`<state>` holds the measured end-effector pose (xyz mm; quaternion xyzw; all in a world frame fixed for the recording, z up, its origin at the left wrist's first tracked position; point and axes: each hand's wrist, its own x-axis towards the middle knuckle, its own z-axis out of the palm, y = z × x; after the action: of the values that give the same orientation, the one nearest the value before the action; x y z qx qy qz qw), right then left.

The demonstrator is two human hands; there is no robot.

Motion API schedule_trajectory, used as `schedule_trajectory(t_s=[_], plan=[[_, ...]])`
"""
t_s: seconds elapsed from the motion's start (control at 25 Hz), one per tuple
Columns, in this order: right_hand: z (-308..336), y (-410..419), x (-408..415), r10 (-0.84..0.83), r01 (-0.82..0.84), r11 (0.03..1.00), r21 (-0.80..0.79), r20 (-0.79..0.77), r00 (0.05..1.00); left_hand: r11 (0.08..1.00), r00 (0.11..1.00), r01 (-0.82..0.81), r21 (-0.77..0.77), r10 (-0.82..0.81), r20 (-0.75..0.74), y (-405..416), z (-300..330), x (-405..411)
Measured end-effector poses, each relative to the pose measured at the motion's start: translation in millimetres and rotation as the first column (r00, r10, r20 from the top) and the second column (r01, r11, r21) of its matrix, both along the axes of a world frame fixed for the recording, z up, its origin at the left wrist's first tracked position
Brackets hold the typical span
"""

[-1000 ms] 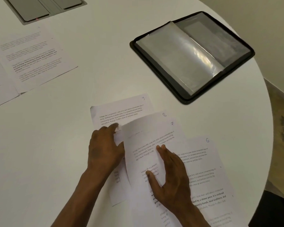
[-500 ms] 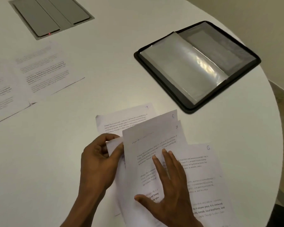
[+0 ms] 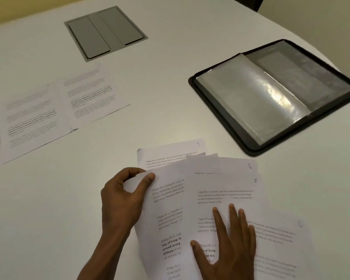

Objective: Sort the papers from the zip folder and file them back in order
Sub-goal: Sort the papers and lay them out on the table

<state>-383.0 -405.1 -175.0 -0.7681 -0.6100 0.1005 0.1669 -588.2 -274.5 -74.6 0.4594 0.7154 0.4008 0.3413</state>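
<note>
White printed sheets (image 3: 220, 199) lie fanned in an overlapping heap at the near edge of a pale round table (image 3: 170, 67). The left hand (image 3: 123, 201) now pinches the upper left corner of one sheet between thumb and curled fingers and has lifted it slightly; a second ago that hand lay on the heap. The right hand (image 3: 230, 245) stays flat, fingers straight and spread, pressing the top sheets down. Handwritten numbers mark the sheets' top right corners. This looks like one page being drawn out for sorting. Three sorted pages (image 3: 55, 110) lie in a row, well apart at far left. The black zip folder (image 3: 275, 96) lies open at far right, its clear sleeves apparently unfilled, so filing has not begun.
</note>
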Motion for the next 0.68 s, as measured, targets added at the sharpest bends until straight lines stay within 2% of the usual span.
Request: schedule_trajectory(t_s=[0.12,0.24,0.36,0.44,0.56,0.68], plan=[[1,0,-1,-0.079,0.079,0.997,-0.018,0.002,0.997,0.999,0.993,0.043,0.008,-0.042,-0.111,-4,-7,-13],[2,2,0,-0.085,0.085,0.996,-0.022,0.01,0.996,0.998,0.981,0.055,0.04,-0.046,-0.187,-8,-14,-22],[2,6,3,-0.091,0.092,0.996,-0.019,0.024,0.996,0.998,0.981,-0.007,0.07,0.021,-0.192,-12,-22,-35],[3,7,11,-0.121,0.123,0.992,-0.04,0.054,0.991,0.999,0.983,-0.036,0.024,0.04,-0.18,-14,-26,-36],[2,14,14,-0.096,0.1,0.994,-0.054,0.064,0.993,0.999,0.977,0.001,-0.033,-0.008,-0.212,-17,-32,-45],[1,17,15,-0.071,0.073,0.997,-0.023,0.075,0.995,0.996,0.96,0.032,0.089,-0.006,-0.279,-19,-33,-51]])
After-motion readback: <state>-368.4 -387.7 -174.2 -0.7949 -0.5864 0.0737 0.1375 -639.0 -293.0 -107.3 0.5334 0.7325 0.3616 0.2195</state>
